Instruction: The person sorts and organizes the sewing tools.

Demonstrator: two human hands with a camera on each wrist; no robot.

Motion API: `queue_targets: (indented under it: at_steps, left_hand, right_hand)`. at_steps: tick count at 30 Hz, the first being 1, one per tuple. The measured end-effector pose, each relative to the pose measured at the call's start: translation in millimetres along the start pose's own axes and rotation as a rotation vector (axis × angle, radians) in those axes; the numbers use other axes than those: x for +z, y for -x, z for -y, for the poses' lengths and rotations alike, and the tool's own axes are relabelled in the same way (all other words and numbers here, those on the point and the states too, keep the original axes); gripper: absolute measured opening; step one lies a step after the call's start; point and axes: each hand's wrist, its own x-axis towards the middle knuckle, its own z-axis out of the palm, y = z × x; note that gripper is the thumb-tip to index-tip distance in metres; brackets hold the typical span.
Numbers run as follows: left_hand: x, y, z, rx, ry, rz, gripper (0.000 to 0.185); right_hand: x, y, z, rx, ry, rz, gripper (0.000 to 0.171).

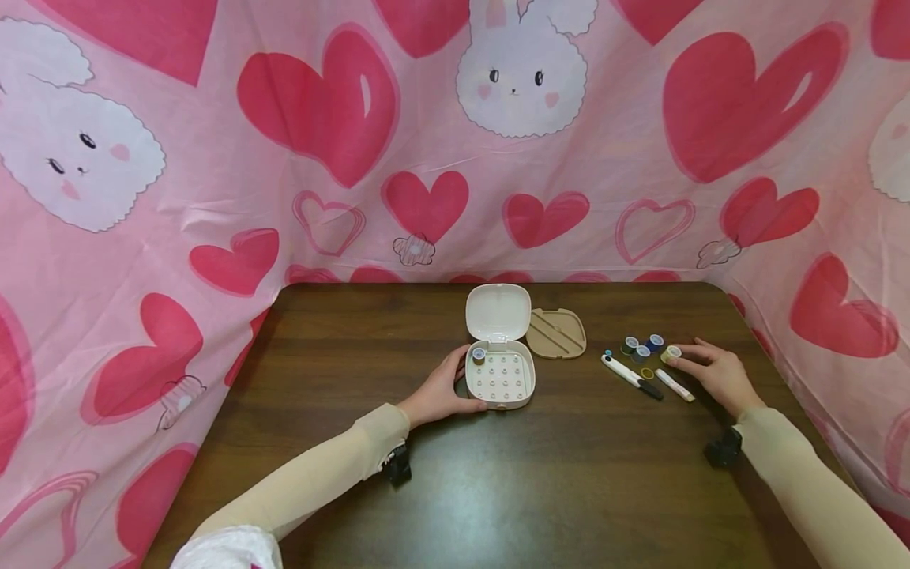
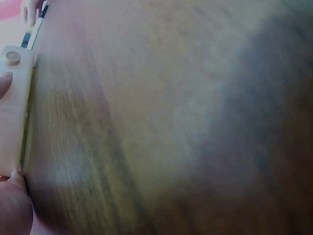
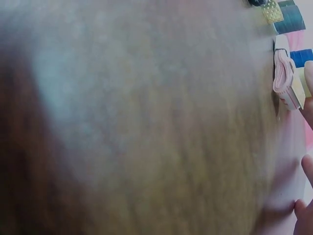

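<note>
A white sewing box [image 1: 528, 389] stands with its lid [image 1: 498, 312] raised. Rows of small pegs line its base, and one dark thread spool [image 1: 479, 357] sits in the back left corner. My left hand [image 1: 439, 393] grips the box's left side, thumb near the front edge and fingers around the far side. In the left wrist view, the box's side wall [image 2: 13, 117] shows between thumb and fingers. Over on the right, my right hand [image 1: 721, 378] pinches a pale yellow thread spool [image 1: 671, 354] between thumb and forefinger.
Green [image 1: 629, 345], blue [image 1: 655, 343] and grey-blue [image 1: 642, 354] spools cluster left of my right hand. Nearby lie a white-and-black seam ripper-like tool [image 1: 629, 374], a folded tape measure [image 1: 674, 386] and a yellow thimble ring [image 1: 646, 373]. A beige tray [image 1: 558, 333] lies beside the lid.
</note>
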Motion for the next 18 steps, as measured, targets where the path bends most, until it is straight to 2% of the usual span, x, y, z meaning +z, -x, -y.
queue_targets:
  at_steps: [11, 18]
  left_hand:
    - [-0.1, -0.3, 1.1, -0.009, 0.003, 0.000, 0.111]
    - [-0.6, -0.6, -0.6, -0.001, 0.013, -0.001, 0.111]
  right_hand:
    - [0.3, 6.4, 2.4, 0.000, 0.017, -0.027, 0.064]
    - [-0.8, 14.9, 10.2, 0.070, -0.013, -0.048, 0.069]
